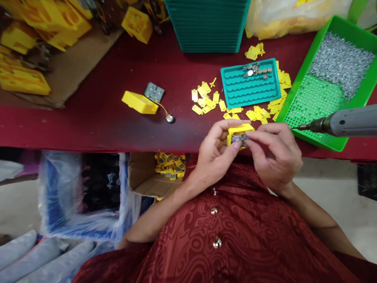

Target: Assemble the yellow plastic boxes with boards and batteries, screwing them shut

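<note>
My left hand (216, 151) is closed around a small yellow plastic case (240, 128), held just over the table's front edge. A grey part shows inside the case's open face, and my left thumb presses there. The fingertips of my right hand (273, 153) are pinched together at the case's right side; whatever they hold is too small or hidden to name. To the left on the table lie another yellow case (140, 103), a grey-green circuit board (154, 92) and a small round part on a wire (170, 118).
A teal tray (250, 88) with button cells lies among loose yellow covers (203, 100). A green basket (326, 143) of screws stands right, with an electric screwdriver (350, 122) over it. Stacked teal trays (209, 27) stand behind; a cardboard box (141, 173) of yellow cases sits below.
</note>
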`<act>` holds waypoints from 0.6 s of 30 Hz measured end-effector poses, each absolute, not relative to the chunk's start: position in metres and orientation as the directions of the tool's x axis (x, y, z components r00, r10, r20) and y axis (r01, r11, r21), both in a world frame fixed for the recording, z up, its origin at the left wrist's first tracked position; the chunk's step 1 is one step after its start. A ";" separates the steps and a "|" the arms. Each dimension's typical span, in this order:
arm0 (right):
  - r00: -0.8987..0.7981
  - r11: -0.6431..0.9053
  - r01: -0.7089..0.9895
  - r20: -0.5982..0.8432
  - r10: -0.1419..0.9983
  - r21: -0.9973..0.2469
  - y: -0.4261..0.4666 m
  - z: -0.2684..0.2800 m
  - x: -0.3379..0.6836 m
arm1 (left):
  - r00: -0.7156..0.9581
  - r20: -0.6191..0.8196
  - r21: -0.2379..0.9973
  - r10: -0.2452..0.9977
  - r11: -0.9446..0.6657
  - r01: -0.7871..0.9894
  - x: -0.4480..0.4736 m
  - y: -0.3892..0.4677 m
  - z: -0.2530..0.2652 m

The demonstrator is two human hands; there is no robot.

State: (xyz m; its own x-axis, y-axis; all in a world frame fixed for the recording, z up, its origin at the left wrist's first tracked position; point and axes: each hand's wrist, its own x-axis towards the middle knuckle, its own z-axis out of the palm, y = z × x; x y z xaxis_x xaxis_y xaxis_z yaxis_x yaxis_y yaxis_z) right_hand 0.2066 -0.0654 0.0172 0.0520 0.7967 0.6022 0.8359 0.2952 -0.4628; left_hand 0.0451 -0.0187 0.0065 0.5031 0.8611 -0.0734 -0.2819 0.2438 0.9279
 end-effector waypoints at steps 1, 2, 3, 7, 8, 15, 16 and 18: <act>0.054 0.294 0.834 0.599 0.799 -0.467 -0.065 0.017 0.206 | 0.510 -0.109 0.919 0.853 0.282 -0.275 0.045 -0.018 0.008; 0.058 0.292 0.830 0.594 0.802 -0.475 -0.064 0.017 0.206 | 0.514 -0.140 0.911 0.846 0.314 -0.269 0.045 -0.018 0.009; 0.062 0.292 0.824 0.588 0.806 -0.486 -0.064 0.017 0.206 | 0.515 -0.161 0.905 0.842 0.334 -0.264 0.045 -0.017 0.010; 0.091 0.289 0.803 0.586 0.805 -0.521 -0.060 0.016 0.205 | 0.504 -0.203 0.891 0.840 0.371 -0.260 0.046 -0.016 0.007; 0.098 0.293 0.801 0.596 0.797 -0.523 -0.060 0.016 0.205 | 0.499 -0.208 0.887 0.841 0.378 -0.267 0.047 -0.016 0.006; 0.110 0.285 0.812 0.612 0.783 -0.510 -0.058 0.014 0.203 | 0.478 -0.176 0.900 0.860 0.338 -0.277 0.047 -0.013 0.007; 0.098 0.290 0.816 0.613 0.784 -0.501 -0.058 0.014 0.202 | 0.469 -0.166 0.916 0.867 0.312 -0.253 0.047 -0.013 0.008; 0.078 0.291 0.823 0.604 0.793 -0.488 -0.058 0.013 0.202 | 0.450 -0.150 0.944 0.880 0.264 -0.201 0.046 -0.012 0.009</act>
